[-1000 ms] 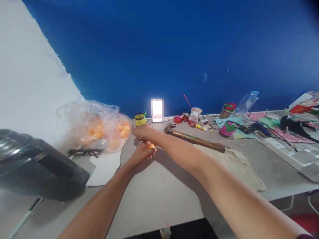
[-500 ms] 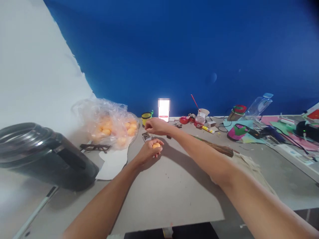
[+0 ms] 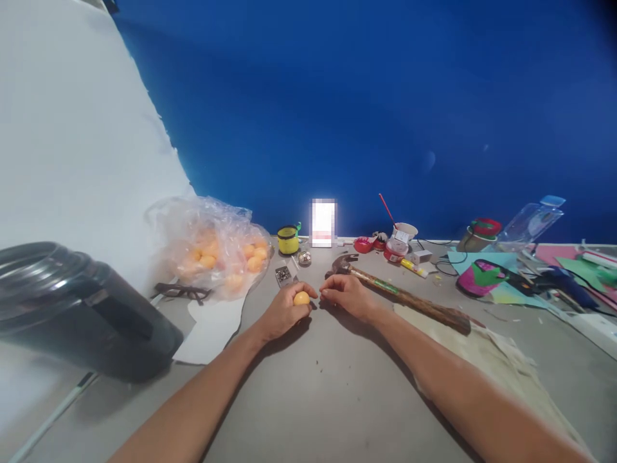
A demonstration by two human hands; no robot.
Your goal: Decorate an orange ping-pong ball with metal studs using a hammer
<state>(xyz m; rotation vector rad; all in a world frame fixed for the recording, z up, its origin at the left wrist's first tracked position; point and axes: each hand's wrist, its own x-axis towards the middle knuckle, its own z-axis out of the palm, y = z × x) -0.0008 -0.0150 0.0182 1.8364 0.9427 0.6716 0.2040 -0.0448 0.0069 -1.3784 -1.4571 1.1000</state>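
Note:
My left hand point(image 3: 284, 312) is closed around an orange ping-pong ball point(image 3: 301, 298), its upper side showing between thumb and fingers. Just to the right, my right hand point(image 3: 348, 296) has thumb and fingertips pinched together, pointing at the ball but apart from it; anything in the pinch is too small to make out. Beyond the left hand lies a small clear box point(image 3: 283, 276) of tiny metallic pieces. A shiny silver round object point(image 3: 304, 258) sits behind it. Past my right hand a claw hammer point(image 3: 395, 292) rests partly on a beige cloth point(image 3: 482, 366).
At left are a plastic bag of orange balls point(image 3: 207, 251), glasses point(image 3: 183, 292), white paper point(image 3: 212, 328) and a large dark flask point(image 3: 87, 315). A yellow pot point(image 3: 288, 240) and lit phone point(image 3: 322, 225) stand by the blue wall. A white cup point(image 3: 405, 230), cables and papers lie right.
My right hand has come back from near the small box and yellow pot, down and right, to beside the ball. The hammer head and silver object are uncovered. The left hand keeps the ball.

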